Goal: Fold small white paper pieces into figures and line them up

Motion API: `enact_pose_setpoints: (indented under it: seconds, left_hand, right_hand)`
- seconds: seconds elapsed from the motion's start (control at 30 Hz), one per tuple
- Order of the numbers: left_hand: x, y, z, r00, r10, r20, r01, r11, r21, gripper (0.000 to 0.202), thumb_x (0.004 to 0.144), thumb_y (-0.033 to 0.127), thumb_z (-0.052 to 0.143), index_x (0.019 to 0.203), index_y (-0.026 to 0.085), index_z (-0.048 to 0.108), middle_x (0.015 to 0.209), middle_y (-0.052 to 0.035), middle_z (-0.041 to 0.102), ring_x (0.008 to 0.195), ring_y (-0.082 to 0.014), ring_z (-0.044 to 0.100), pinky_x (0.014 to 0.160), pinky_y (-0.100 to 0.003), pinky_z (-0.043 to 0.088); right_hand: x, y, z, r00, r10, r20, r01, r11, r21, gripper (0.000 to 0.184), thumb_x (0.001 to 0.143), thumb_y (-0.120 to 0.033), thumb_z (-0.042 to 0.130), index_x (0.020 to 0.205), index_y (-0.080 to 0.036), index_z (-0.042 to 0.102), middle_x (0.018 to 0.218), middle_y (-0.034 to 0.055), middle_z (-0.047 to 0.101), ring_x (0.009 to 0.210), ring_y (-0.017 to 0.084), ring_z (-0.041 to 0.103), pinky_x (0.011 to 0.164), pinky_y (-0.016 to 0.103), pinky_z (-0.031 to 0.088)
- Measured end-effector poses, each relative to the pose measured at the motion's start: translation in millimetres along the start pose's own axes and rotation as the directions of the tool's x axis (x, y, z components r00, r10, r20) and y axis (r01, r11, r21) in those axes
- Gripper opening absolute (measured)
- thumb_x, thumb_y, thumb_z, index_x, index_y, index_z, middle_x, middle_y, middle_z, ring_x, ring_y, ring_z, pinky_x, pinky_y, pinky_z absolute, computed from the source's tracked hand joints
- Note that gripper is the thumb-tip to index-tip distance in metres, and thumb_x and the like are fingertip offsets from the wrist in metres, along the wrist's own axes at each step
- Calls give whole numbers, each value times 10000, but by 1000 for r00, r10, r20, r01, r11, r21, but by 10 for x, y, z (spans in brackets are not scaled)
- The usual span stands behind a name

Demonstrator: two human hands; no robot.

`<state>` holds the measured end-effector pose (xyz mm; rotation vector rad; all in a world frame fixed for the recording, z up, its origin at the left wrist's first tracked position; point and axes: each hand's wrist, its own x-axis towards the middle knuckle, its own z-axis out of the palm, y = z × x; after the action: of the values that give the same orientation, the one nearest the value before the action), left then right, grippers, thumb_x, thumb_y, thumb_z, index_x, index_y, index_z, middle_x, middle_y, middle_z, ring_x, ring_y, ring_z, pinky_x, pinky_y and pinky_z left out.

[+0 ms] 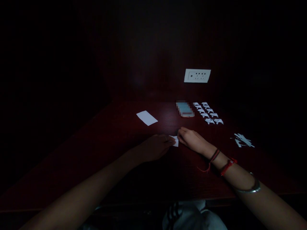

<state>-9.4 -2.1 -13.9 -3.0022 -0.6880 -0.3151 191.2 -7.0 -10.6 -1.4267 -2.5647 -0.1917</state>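
My left hand [155, 147] and my right hand [192, 140] meet at the middle of a dark red table [115, 137]. Between their fingertips lies a small white piece of paper [175, 141], pinched from both sides and pressed against the tabletop. Both hands have their fingers curled and closed on it. My right wrist wears red and black cords and a metal bangle. The scene is very dim.
A white sheet of paper [146, 118] lies to the far left of my hands. A phone [184, 109] rests beyond them, with several small folded white paper pieces [208, 113] in rows beside it. Paper scraps [243, 140] lie at the right. A white wall socket [197, 76] is behind.
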Motion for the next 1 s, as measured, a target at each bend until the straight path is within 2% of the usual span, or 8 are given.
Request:
enact_pose_setpoints:
  seconds: [0.17, 0.3, 0.47, 0.63, 1.0]
  left_hand:
    - [9, -6, -16, 998, 27, 57, -30, 998, 57, 416, 798, 137, 385, 1209, 191, 345, 1237, -43, 386, 1079, -192, 381, 880, -319, 310]
    - [23, -34, 14, 997, 38, 63, -42, 997, 66, 413, 798, 125, 368, 1206, 185, 343, 1221, -47, 402, 1072, -188, 386, 879, -313, 306]
    - [14, -31, 14, 998, 29, 50, -31, 999, 42, 439, 781, 94, 374, 1204, 205, 341, 1236, -26, 387, 1086, -176, 372, 867, -301, 313]
    - [-10, -35, -4, 998, 24, 53, -25, 1000, 7, 471, 781, 75, 366, 1224, 227, 311, 1250, -11, 373, 1094, -163, 366, 886, -304, 299]
    - [-34, -104, -35, 994, 51, 95, -44, 996, -73, 547, 722, 15, 385, 1225, 219, 316, 1261, -15, 368, 1134, -167, 327, 915, -318, 277]
  right_hand:
    - [8, -8, 7, 1000, 10, -14, -9, 999, 51, 176, 834, -263, 351, 784, -144, 470, 782, 50, 508, 645, 106, 497, 589, 205, 364]
    - [-24, 30, -25, 997, -2, -71, 11, 991, 131, 154, 817, -235, 389, 828, -143, 512, 795, 46, 503, 705, 112, 501, 638, 206, 374]
    - [-108, 107, -89, 983, -179, -50, 185, 965, 186, 214, 800, -163, 412, 939, -208, 568, 830, 23, 503, 717, 97, 498, 653, 200, 373]
    - [-127, 88, -96, 968, -252, -1, 250, 957, 148, 276, 785, -142, 425, 1008, -233, 560, 842, 20, 521, 733, 100, 506, 660, 205, 367]
    - [-112, 58, -155, 965, -259, 46, 259, 966, 23, 247, 779, -157, 421, 953, -214, 588, 807, 23, 548, 705, 103, 507, 626, 214, 352]
